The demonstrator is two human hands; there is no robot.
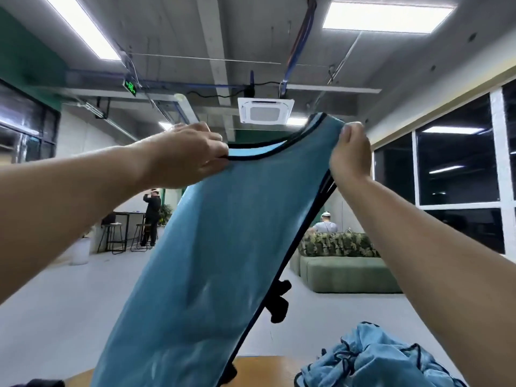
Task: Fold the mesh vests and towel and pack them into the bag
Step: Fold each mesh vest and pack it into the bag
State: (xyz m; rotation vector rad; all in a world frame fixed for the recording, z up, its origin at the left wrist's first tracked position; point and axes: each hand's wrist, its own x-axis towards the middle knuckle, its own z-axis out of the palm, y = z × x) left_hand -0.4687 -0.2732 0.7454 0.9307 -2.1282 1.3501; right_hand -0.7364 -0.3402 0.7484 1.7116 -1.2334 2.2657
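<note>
Two hands pinch shoulders | blue mesh vest (pixel 212 247) | black-trimmed, hanging flat

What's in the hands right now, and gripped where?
Both hands hold one blue mesh vest with dark trim, raised in the air. The left hand and right hand each pinch a shoulder strap beside the neckline.

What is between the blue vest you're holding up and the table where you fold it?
Nothing visible blocks it. Both hands, left hand and right hand, pinch the vest by its shoulders, and it hangs straight down over the wooden table. The crumpled pile of vests lies off to the right.
</note>
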